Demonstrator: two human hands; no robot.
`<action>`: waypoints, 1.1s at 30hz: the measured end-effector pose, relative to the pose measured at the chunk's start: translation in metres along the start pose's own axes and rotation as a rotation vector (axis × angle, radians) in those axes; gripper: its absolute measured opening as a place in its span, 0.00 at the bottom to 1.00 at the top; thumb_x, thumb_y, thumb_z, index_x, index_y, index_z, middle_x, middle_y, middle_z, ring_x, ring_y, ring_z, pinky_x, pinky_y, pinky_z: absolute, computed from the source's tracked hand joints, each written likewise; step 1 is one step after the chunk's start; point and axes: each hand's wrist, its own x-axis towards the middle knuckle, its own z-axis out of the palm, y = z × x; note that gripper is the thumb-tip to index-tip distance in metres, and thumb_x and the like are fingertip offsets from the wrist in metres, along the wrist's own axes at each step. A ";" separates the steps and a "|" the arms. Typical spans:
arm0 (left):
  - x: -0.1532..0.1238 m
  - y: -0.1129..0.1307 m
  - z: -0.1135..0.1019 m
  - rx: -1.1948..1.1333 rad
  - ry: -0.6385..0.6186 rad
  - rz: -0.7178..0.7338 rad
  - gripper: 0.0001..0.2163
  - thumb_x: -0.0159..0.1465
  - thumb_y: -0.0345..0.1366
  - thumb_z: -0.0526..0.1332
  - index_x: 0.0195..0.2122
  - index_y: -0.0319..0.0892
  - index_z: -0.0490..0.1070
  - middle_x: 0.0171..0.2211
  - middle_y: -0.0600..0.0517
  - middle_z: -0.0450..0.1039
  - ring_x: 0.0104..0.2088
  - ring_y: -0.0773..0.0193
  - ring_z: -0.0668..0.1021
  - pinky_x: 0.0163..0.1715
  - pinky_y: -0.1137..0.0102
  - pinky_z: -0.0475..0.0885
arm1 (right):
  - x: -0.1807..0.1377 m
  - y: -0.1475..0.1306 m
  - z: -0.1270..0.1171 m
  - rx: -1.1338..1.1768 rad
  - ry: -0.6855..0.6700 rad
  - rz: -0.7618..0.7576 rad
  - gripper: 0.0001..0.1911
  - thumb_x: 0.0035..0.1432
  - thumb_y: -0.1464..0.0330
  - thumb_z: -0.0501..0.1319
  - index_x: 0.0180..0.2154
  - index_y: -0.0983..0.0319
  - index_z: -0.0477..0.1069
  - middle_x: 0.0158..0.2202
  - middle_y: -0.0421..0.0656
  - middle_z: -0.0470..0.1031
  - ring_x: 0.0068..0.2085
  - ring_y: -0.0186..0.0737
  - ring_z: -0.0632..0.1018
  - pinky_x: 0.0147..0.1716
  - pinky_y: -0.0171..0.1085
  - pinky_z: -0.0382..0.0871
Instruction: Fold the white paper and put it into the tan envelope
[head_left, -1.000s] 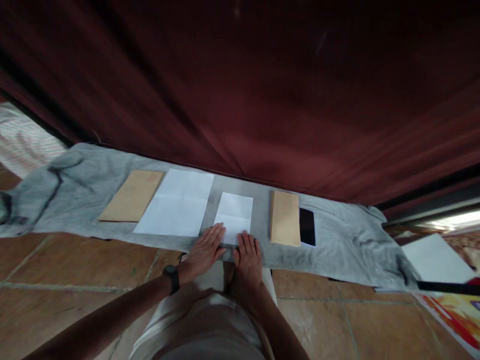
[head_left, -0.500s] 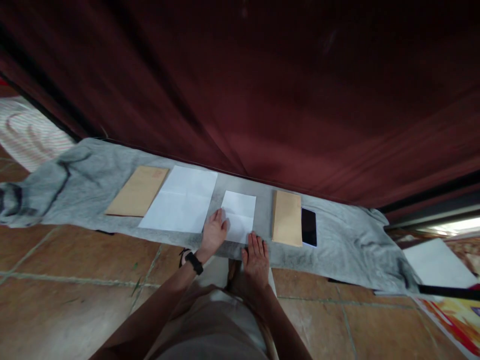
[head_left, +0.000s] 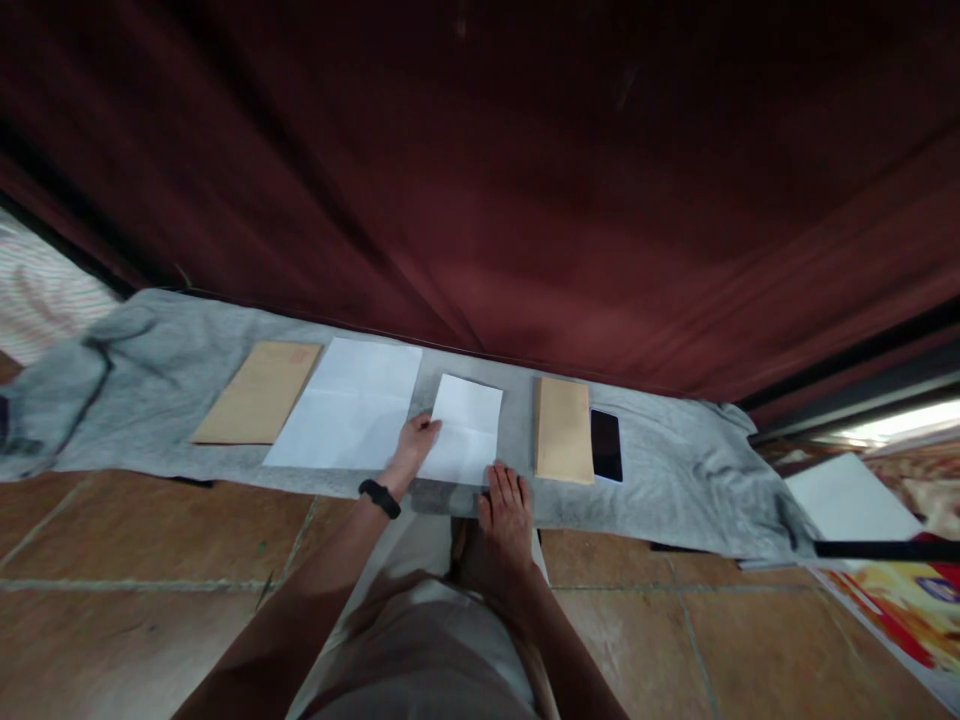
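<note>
A small white sheet of paper (head_left: 466,425) with a faint crease across it lies in front of me on a grey cloth. My left hand (head_left: 413,443), with a black band on the wrist, pinches the sheet's left edge between thumb and fingers. At the lower right corner rests my right hand (head_left: 507,506), its fingers stretched out flat, the tips touching the paper's edge and the cloth. Left of the small sheet lies a larger creased white sheet (head_left: 352,400), close beside a brown envelope (head_left: 259,392).
On the right sit a stack of brown envelopes (head_left: 563,430) and a dark-screened phone (head_left: 607,445). The grey cloth (head_left: 667,460) covers a narrow surface against a dark red curtain-like sheet (head_left: 480,220). A white panel (head_left: 853,500) stands at far right. Tiled floor (head_left: 187,540) lies below.
My left hand has moved up the small sheet's left edge, and its fingers have closed from lying flat into a pinch. My right hand stays at the lower right corner. The view has shifted slightly.
</note>
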 end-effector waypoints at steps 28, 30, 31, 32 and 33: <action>-0.032 0.091 -0.022 -0.227 -0.348 0.179 0.14 0.52 0.44 0.71 0.33 0.41 0.76 0.30 0.51 0.78 0.32 0.60 0.78 0.35 0.69 0.71 | 0.127 0.001 -0.072 1.370 0.044 0.480 0.15 0.52 0.61 0.69 0.41 0.59 0.79 0.40 0.41 0.84 0.42 0.44 0.82 0.46 0.43 0.74; -0.027 0.087 -0.023 -0.113 -0.274 0.284 0.11 0.52 0.43 0.70 0.31 0.42 0.76 0.31 0.51 0.78 0.34 0.59 0.78 0.38 0.67 0.72 | 0.129 0.007 -0.074 1.283 0.077 0.416 0.13 0.54 0.62 0.67 0.42 0.59 0.79 0.45 0.43 0.83 0.47 0.46 0.81 0.50 0.45 0.73; -0.026 0.081 -0.024 -0.050 -0.248 0.345 0.10 0.53 0.42 0.69 0.31 0.42 0.76 0.33 0.51 0.79 0.36 0.58 0.79 0.41 0.66 0.73 | 0.128 0.010 -0.073 1.219 0.090 0.379 0.12 0.55 0.62 0.66 0.41 0.59 0.79 0.48 0.44 0.82 0.50 0.47 0.80 0.53 0.46 0.72; -0.024 0.075 -0.025 0.009 -0.236 0.411 0.08 0.54 0.41 0.67 0.32 0.42 0.76 0.35 0.50 0.79 0.38 0.57 0.79 0.44 0.65 0.73 | 0.125 0.013 -0.071 1.142 0.098 0.340 0.11 0.55 0.63 0.65 0.41 0.59 0.79 0.51 0.45 0.81 0.53 0.48 0.79 0.55 0.47 0.71; -0.023 0.066 -0.025 0.060 -0.233 0.481 0.07 0.56 0.39 0.65 0.32 0.43 0.77 0.37 0.49 0.80 0.41 0.57 0.80 0.47 0.63 0.73 | 0.122 0.017 -0.067 1.056 0.095 0.301 0.11 0.55 0.64 0.64 0.40 0.58 0.80 0.54 0.45 0.79 0.55 0.48 0.78 0.57 0.47 0.70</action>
